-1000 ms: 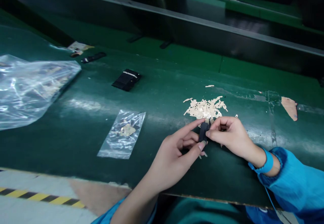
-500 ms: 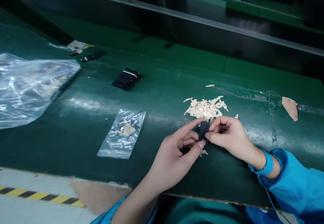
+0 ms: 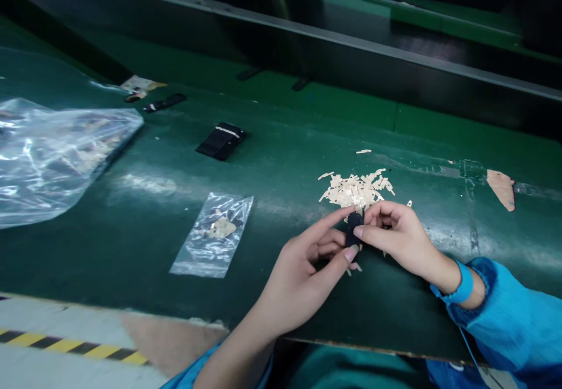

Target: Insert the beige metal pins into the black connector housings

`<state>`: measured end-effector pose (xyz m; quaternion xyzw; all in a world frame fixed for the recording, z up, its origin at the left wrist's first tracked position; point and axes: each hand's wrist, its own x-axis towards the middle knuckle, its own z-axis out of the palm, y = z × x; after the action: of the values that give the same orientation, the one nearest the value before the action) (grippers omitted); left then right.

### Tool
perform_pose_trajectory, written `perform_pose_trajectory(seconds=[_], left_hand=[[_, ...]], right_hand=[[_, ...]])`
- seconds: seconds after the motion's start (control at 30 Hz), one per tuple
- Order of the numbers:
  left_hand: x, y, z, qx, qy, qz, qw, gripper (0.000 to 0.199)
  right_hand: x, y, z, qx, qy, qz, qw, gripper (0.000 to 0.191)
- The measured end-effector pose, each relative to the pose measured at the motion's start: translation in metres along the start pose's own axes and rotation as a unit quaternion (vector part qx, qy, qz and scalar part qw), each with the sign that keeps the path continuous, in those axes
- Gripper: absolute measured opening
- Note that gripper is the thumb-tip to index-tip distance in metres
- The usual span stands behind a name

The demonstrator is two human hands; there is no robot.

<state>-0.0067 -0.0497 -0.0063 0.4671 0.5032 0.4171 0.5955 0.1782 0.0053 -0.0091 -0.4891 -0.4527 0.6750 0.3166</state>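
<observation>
Between my hands is a small black flat piece (image 3: 353, 228), held upright just in front of a pile of thin pale strips (image 3: 353, 188). My left hand (image 3: 307, 272) grips it by its lower end and side, with the thumb below and the index finger stretched along the top. From the right, my right hand (image 3: 395, 234) pinches its edge between thumb and fingers; the thumb lies over its face. Whether a strip is also in those fingertips is hidden. A few pale slivers show beneath my hands.
A clear zip bag (image 3: 215, 234) with small parts lies left of my hands. Beyond it sits a black flat pack with a white band (image 3: 220, 140). A large plastic bag (image 3: 57, 160) fills the far left. Brown paper scrap (image 3: 501, 188) lies at right on the green bench (image 3: 281, 172).
My right thumb has shifted slightly on the black piece, which is turned a little. The view has moved slightly; the bench items stay in place.
</observation>
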Motion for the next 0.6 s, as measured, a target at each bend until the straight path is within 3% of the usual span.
perform_pose_trajectory(seconds=[0.33,0.6], left_hand=[[0.002,0.001,-0.002,-0.042,-0.022,-0.018,0.999,0.051],[0.006,-0.006,-0.001,-0.078,0.003,-0.042,0.996,0.039]], right_hand=[[-0.003,0.004,-0.003,0.029,-0.057,-0.032,0.997,0.032],[-0.006,0.007,-0.001,0.002,-0.038,-0.096,0.995,0.029]])
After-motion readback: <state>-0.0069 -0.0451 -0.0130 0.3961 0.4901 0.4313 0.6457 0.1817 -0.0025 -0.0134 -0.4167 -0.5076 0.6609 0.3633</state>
